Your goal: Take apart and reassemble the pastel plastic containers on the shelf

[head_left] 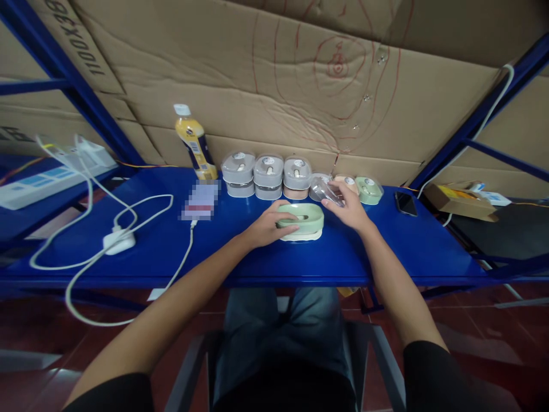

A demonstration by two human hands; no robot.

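An oval pale green container (315, 219) with its top uncovered sits on the blue table, a white edge showing beneath it. My left hand (272, 226) grips its left end, thumb and fingers along the rim. A small slim object (303, 217) lies inside the green container; I cannot make out its kind. To the right and a little farther back, my right hand (347, 207) holds a clear plastic lid (325, 190) tilted between thumb and fingers. The lid is in front of the row of lidded containers and partly covers one of them.
Stacked grey lidded containers (269, 169) line the back, with a green lidded one (369, 190) at the right end. A yellow bottle (195, 143) stands at the back left. A phone (405, 203) lies right. White cables and a charger (119, 242) lie left on the blue table (253, 266).
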